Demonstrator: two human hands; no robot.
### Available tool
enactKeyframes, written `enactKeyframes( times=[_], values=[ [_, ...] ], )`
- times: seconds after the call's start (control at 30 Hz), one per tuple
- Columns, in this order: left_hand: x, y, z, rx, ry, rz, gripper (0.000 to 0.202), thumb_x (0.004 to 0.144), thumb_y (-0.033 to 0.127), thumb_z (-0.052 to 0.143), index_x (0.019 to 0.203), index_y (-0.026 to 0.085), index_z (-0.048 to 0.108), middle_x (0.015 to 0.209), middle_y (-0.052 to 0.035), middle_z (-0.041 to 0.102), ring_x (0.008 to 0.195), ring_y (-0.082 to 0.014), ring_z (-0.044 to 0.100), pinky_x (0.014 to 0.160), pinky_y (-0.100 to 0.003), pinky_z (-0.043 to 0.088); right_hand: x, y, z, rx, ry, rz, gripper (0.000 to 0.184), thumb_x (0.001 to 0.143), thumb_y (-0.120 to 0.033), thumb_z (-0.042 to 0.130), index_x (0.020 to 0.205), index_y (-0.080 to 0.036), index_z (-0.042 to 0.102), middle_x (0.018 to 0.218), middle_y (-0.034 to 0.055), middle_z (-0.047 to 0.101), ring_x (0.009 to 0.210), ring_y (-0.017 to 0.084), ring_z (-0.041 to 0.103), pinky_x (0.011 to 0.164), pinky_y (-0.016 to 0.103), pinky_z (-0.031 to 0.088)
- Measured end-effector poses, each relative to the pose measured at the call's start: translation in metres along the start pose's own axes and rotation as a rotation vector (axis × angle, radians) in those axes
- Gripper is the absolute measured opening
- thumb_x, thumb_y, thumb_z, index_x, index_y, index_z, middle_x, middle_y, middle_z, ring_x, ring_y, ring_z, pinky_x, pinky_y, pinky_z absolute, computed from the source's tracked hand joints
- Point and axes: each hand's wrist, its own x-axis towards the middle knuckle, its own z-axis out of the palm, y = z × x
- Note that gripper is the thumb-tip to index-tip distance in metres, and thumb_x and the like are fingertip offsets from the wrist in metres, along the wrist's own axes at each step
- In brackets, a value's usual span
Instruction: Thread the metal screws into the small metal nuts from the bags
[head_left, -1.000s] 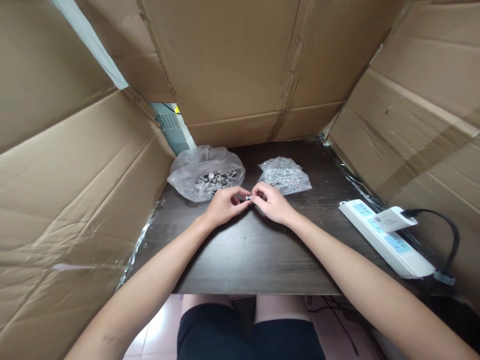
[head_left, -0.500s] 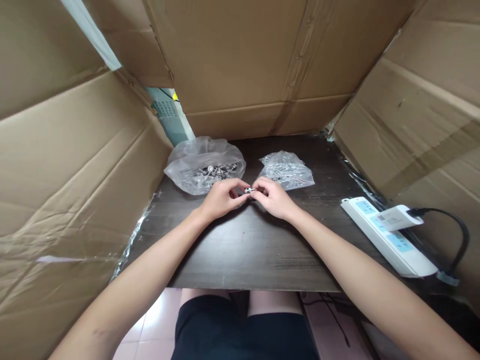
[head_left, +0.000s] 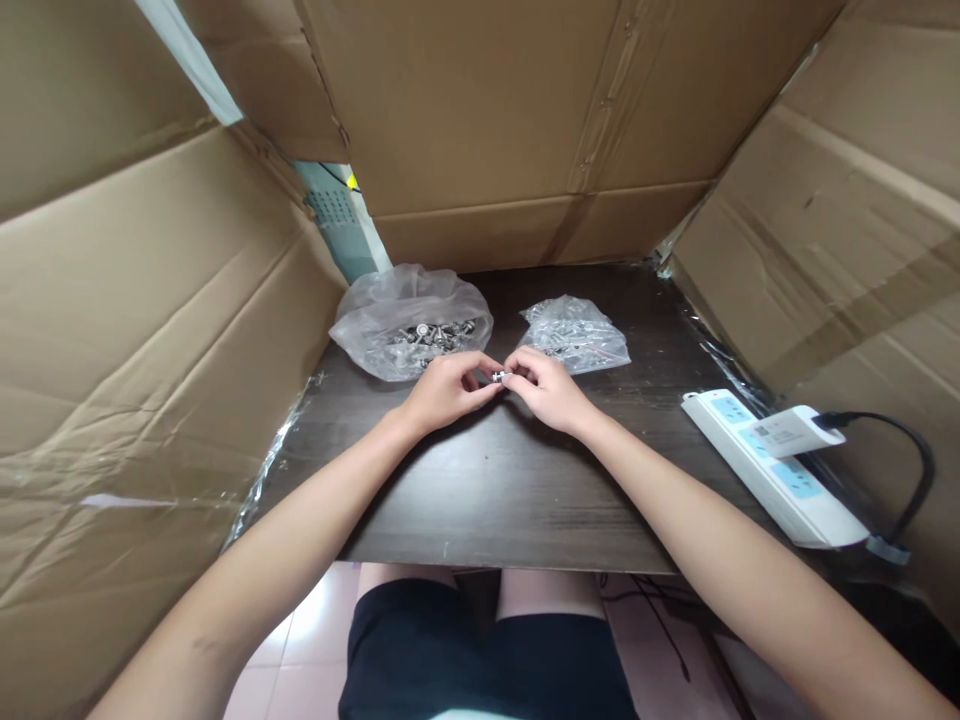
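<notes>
My left hand (head_left: pixel 444 389) and my right hand (head_left: pixel 546 385) meet fingertip to fingertip over the dark wooden table (head_left: pixel 487 490). Both pinch one small silver metal fastener (head_left: pixel 498 377) between them. Just behind my left hand lies an open clear plastic bag (head_left: pixel 409 320) with several silver screws heaped in it. Behind my right hand lies a smaller clear bag (head_left: pixel 576 334) of small metal parts.
Cardboard walls (head_left: pixel 150 300) close in the table on the left, back and right. A white power strip (head_left: pixel 772 468) with a plugged-in adapter and black cable lies at the table's right edge. My legs in dark shorts show below the front edge.
Both hands stay pinched on the small fastener, their fingers shifting slightly around it. The view has drifted a little; the bags and power strip lie where they were.
</notes>
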Motion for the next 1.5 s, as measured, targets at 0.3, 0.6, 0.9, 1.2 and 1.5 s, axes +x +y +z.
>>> enactKeyframes(
  times=[0.3,0.6,0.9,1.2,1.5],
  values=[
    [0.0012,-0.0015,-0.0010,0.022,0.006,0.021,0.017,0.086,0.028,0.073,0.100,0.017,0.073,0.082,-0.0006,0.073,0.058,-0.0081,0.061,0.058,-0.018,0.047,0.0008,0.0008,-0.0003,-0.012,-0.001,-0.044,0.019,0.091,-0.022,0.049,0.072,-0.020,0.053,0.082,0.0027,0.056,0.079,0.018,0.053,0.078,0.032,0.041],
    [0.0012,-0.0019,-0.0007,0.049,0.021,0.022,0.017,0.086,0.026,0.073,0.100,0.017,0.072,0.085,-0.0015,0.074,0.059,-0.0084,0.062,0.058,-0.019,0.049,0.0010,0.0041,0.0015,-0.005,0.029,-0.065,0.017,0.091,-0.024,0.049,0.076,-0.020,0.053,0.084,0.0030,0.056,0.081,0.018,0.053,0.078,0.032,0.040],
    [0.0015,-0.0016,-0.0011,0.024,-0.002,0.021,0.017,0.088,0.028,0.071,0.100,0.016,0.073,0.079,-0.0011,0.072,0.060,-0.0090,0.062,0.058,-0.018,0.050,0.0010,0.0040,0.0016,-0.008,0.031,-0.044,0.010,0.087,-0.022,0.051,0.078,-0.020,0.054,0.083,0.0027,0.057,0.078,0.018,0.052,0.076,0.032,0.039],
    [0.0026,-0.0026,-0.0001,0.036,0.006,0.021,0.016,0.087,0.025,0.072,0.100,0.016,0.073,0.080,-0.0014,0.073,0.060,-0.0093,0.063,0.059,-0.018,0.051,0.0011,0.0063,0.0030,-0.016,0.059,-0.036,0.009,0.087,-0.019,0.053,0.079,-0.020,0.056,0.082,0.0017,0.057,0.076,0.016,0.052,0.071,0.030,0.040],
    [0.0018,-0.0036,0.0015,0.007,0.014,0.033,0.016,0.089,0.025,0.072,0.102,0.016,0.072,0.080,-0.0008,0.072,0.062,-0.0093,0.064,0.059,-0.018,0.051,0.0020,0.0031,0.0012,-0.026,0.020,-0.030,0.026,0.096,-0.028,0.051,0.074,-0.018,0.061,0.083,0.0035,0.058,0.080,0.017,0.055,0.076,0.032,0.042]
  ],
)
